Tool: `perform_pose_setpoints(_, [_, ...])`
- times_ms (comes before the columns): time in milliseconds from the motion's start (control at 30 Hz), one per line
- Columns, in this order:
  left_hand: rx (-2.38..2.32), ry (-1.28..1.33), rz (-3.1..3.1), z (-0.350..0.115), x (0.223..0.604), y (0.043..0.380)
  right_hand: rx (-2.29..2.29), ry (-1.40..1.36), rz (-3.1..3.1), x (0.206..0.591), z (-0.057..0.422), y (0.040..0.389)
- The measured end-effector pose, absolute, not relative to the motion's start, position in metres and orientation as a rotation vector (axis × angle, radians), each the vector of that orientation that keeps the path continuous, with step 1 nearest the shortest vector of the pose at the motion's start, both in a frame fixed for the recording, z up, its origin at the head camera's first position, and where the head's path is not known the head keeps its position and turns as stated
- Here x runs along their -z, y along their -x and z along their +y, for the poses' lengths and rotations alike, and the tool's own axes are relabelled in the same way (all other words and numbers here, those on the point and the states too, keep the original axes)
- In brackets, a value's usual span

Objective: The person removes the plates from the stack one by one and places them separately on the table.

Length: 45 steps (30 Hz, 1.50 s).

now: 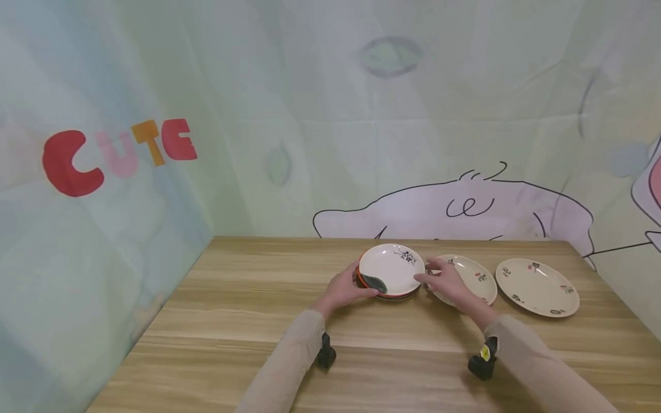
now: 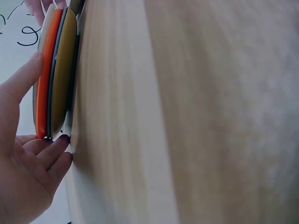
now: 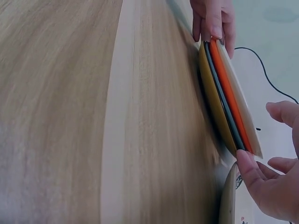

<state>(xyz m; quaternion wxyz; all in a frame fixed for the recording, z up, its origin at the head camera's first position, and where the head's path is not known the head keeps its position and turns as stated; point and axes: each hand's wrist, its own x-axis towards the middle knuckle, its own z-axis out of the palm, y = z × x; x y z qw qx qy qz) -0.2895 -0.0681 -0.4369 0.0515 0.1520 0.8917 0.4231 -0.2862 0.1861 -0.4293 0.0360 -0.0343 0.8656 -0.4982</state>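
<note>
A stack of small plates is between my two hands, over the back of the wooden table. Its top plate is white with a dark floral sprig and a dark green patch; orange, dark and yellow plates show beneath. My left hand grips the stack's left side, thumb at the upper rim and fingers lower down. At the right edge, the fingers of my right hand touch the stack, while its thumb stands away from it. Whether the stack rests on the table I cannot tell.
A cream oval plate with small printed motifs lies right of the stack, partly behind my right hand. Farther right is a larger similar plate. A printed cloth backdrop hangs behind the table.
</note>
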Motion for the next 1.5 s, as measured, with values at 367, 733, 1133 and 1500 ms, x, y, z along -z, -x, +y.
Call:
perform_pose_setpoints(367, [-1.293, -0.439, 2.699, -0.068, 0.437, 0.29, 1.502, 0.111, 2.713, 0.435, 0.18, 0.292])
perform_pose_setpoints(733, [-1.293, -0.415, 2.698, -0.068, 0.436, 0.289, 1.48, 0.128, 2.745, 0.432, 0.179, 0.293])
perform_pose_setpoints(1133, [-1.294, -0.417, 2.692, -0.068, 0.437, 0.289, 1.55, 0.088, 2.681, 0.431, 0.18, 0.293])
perform_pose_setpoints(1500, [-1.311, -0.423, 2.682, -0.069, 0.439, 0.289, 1.617, 0.129, 2.524, 0.427, 0.189, 0.289])
